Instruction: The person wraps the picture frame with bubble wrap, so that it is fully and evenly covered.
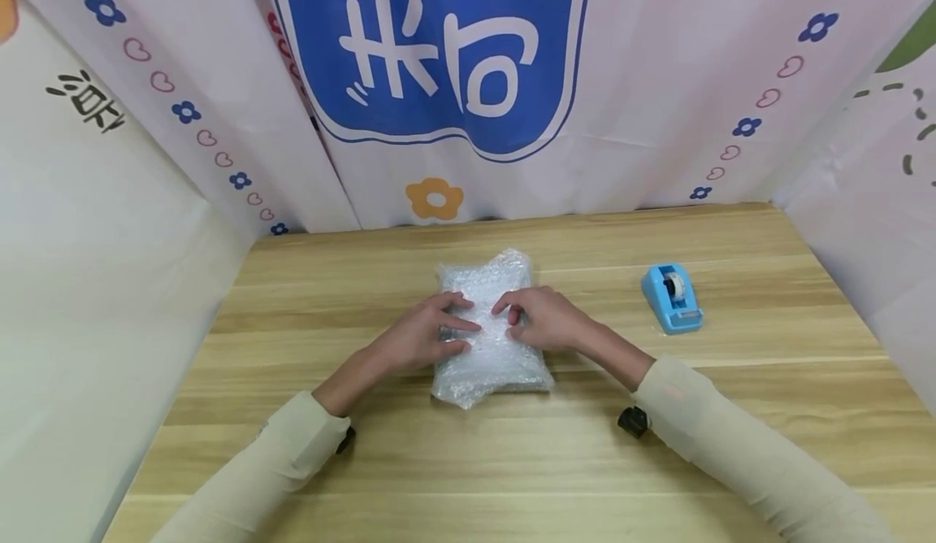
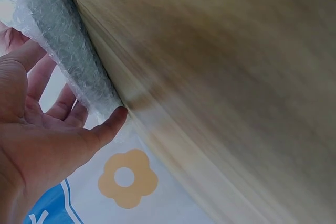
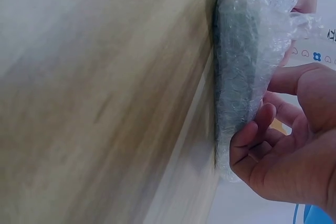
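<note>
A flat package in bubble wrap (image 1: 488,368) lies on the wooden table, its clear wrapping loose and crinkled at both ends. My left hand (image 1: 420,333) comes in from its left side, fingers spread and lightly bent over the top. In the left wrist view, one digit of that hand reaches down to the package's lower edge at the tabletop. From the other side my right hand (image 1: 550,319) touches the wrap, index finger reaching forward and the other fingers bent more. Seen in the right wrist view, its fingertips (image 3: 244,137) rest against the side of the bubble wrap (image 3: 239,61).
A blue tape dispenser (image 1: 673,299) with a roll of clear tape stands to the right on the table (image 1: 512,470). Behind the table hangs a printed curtain (image 1: 621,145), and white sheets (image 1: 110,267) close off the left and right sides.
</note>
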`<state>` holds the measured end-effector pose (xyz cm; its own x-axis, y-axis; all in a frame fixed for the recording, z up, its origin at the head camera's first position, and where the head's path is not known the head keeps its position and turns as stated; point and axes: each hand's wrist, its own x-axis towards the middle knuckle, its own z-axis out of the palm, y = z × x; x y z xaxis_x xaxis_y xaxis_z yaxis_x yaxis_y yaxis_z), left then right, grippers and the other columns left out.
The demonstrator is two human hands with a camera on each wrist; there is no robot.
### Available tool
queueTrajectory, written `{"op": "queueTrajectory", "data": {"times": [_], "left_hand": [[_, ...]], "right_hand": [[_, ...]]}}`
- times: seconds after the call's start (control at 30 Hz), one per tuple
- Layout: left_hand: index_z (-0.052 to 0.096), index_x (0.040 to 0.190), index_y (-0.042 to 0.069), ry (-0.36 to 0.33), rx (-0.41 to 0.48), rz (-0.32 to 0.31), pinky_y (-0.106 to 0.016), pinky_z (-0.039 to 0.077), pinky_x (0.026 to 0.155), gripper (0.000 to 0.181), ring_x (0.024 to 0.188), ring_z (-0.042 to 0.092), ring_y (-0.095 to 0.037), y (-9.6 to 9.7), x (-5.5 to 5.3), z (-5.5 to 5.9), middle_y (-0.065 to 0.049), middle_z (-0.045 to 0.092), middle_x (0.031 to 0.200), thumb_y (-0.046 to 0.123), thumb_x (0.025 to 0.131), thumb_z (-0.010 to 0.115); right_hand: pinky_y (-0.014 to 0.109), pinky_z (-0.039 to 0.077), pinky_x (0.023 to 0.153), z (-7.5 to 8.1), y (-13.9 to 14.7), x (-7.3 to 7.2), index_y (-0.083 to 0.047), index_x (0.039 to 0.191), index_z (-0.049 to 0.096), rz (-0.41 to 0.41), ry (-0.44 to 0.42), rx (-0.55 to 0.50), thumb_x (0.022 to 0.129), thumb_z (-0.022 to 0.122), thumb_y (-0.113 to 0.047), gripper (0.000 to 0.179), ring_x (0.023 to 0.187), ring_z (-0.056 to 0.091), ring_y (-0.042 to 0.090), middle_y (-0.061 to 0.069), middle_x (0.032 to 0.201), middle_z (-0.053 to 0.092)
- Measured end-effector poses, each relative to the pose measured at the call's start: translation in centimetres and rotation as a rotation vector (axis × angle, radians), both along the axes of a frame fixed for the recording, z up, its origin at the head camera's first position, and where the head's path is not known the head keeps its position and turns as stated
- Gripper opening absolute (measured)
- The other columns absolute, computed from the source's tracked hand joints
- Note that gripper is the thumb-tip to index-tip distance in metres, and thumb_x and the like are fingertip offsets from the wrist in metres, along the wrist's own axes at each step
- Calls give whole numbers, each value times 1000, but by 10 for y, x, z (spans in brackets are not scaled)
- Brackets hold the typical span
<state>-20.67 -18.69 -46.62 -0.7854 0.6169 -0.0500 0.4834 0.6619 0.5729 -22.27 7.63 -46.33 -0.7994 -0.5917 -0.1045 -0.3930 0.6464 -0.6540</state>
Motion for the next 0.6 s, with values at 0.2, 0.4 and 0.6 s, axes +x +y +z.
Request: {"op": "queueTrajectory", "data": {"times": [0.2,0.4,0.6], "left_hand": [[80,128,10,-24,7,13,-61,35,128,32,160,37,-40,-1,2,0,-14,60,156,14,96,82],[80,128,11,-16,2,7,-61,35,128,32,160,37,-41,-1,1,2,-15,59,157,15,96,82],[80,128,11,-9,16,-22,-61,34,129,31,159,38,-41,-5,-1,-1,-15,60,156,16,97,81]], "right_hand": [[28,49,75,-1,-1,0,-11,128,75,4,6,9,94,74,-7,34,72,54,10,-1,95,72],[28,50,75,-2,1,0,-10,129,74,20,5,-8,96,72,-7,33,73,56,11,1,98,74],[31,53,82,0,6,0,-8,136,71,67,-11,-4,99,71,-12,37,84,61,12,4,107,74]]}}
